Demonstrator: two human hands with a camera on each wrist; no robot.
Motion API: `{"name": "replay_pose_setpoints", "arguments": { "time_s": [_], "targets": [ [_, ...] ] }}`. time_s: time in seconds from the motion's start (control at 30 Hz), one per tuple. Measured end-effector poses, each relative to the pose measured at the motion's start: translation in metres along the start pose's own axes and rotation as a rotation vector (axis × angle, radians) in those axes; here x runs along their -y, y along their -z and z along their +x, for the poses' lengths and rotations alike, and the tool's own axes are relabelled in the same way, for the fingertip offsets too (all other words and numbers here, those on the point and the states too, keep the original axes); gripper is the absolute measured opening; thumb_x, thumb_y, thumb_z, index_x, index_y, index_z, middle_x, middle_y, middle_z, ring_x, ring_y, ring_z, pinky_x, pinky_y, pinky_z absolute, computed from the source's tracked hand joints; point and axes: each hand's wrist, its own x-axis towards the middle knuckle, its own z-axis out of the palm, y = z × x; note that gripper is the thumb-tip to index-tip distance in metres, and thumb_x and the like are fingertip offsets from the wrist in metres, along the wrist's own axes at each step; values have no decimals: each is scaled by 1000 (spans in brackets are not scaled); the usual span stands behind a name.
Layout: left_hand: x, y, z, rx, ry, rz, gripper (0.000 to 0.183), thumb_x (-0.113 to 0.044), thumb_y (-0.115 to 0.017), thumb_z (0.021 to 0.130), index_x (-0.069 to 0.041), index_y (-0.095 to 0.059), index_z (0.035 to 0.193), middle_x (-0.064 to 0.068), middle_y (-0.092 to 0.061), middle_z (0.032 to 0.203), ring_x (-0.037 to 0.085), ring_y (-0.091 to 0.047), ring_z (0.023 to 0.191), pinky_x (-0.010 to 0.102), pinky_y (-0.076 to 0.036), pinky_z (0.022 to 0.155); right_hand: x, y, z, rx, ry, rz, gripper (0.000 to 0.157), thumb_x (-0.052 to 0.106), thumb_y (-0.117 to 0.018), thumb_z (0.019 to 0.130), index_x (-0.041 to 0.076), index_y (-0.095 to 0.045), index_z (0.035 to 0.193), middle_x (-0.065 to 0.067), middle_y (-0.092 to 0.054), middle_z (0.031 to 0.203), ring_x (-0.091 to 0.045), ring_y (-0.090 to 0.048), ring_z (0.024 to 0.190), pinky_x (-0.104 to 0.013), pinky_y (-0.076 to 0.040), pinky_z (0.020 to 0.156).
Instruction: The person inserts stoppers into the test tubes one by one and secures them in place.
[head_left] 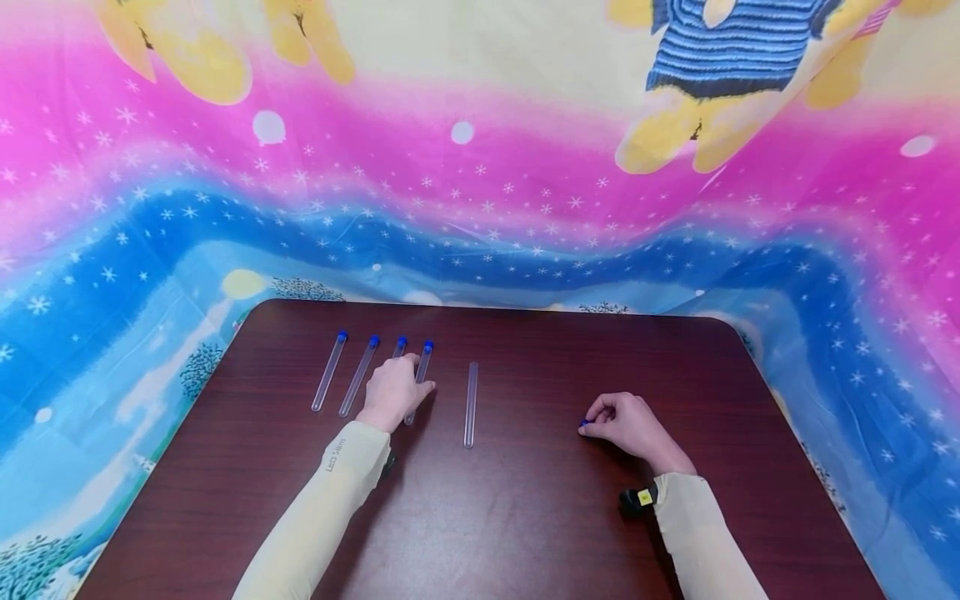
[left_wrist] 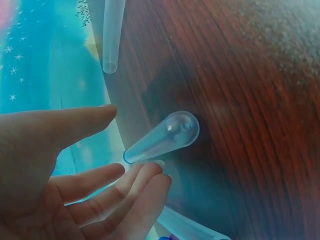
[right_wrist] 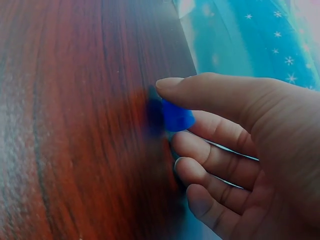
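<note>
My left hand (head_left: 391,390) is over the right end of a row of clear test tubes with blue caps, partly hiding two of them. In the left wrist view its thumb and fingers are spread apart, with a capped test tube (left_wrist: 167,135) lying just past them. A clear test tube without a cap (head_left: 471,408) lies to the right of that hand. Farther right, my right hand (head_left: 624,425) pinches a small blue cap (right_wrist: 177,117) between thumb and index finger, close to the tabletop. Its other fingers are loosely curled.
Two more capped test tubes, one at the far left (head_left: 328,372) and one beside it (head_left: 358,377), lie left of my left hand. The dark wooden table (head_left: 525,517) has its back edge against a colourful patterned cloth (head_left: 480,192).
</note>
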Motion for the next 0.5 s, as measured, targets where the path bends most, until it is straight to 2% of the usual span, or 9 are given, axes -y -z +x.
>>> {"name": "replay_pose_setpoints", "arguments": {
  "time_s": [0.2,0.5],
  "targets": [
    [-2,1,0,-16,-21,-31,61,-41,-78,90,-5,-63,137,17,-69,120,38,-67,102,53,-55,81,-1,-1,0,-2,-8,-13,15,23,-86,84,15,-73,86,1,-65,76,-19,-58,68,-35,-50,66],
    [-10,3,-2,-49,-67,-21,69,-48,-78,88,-5,-61,139,19,-68,123,40,-68,100,52,-56,77,-1,-1,2,-23,6,-22,14,25,-84,87,16,-72,86,2,-65,77,-19,-59,69,-35,-51,67]
  ]
}}
